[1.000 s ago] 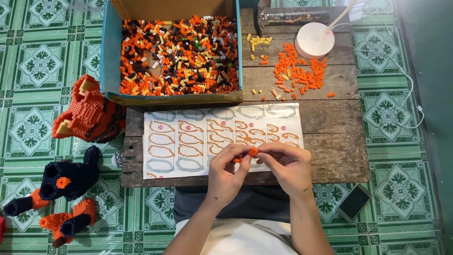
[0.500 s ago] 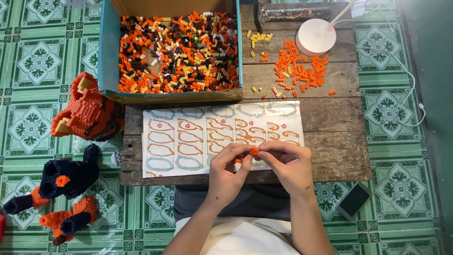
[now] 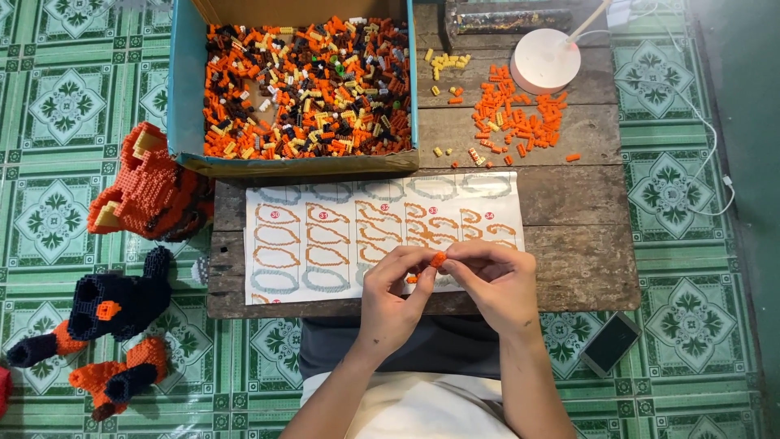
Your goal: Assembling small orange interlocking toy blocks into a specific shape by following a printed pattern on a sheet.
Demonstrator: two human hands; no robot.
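On the floor at the far left lie a dark blue and orange brick animal (image 3: 106, 305) and an orange brick animal (image 3: 150, 187). Next comes the wooden counter (image 3: 585, 268). At its back sits a blue cardboard box (image 3: 183, 89) full of tiny orange, brown and yellow bricks. In front of the box lies a white paper sheet (image 3: 325, 252) with orange and grey shapes drawn in rows.

Over the near edge of the sheet, the left hand (image 3: 390, 305) and the right hand (image 3: 496, 280) meet. Both are closed, and their fingertips pinch one small orange brick piece (image 3: 438, 259) between them. The piece is bright orange and short and stubby. Its long side seems to tilt up toward the right, but it is too small to be sure.

Further right, loose orange bricks (image 3: 520, 122) lie in a pile on the counter, beside a round white lamp base (image 3: 546, 61). A dark phone (image 3: 611, 343) lies on the green tiled floor.
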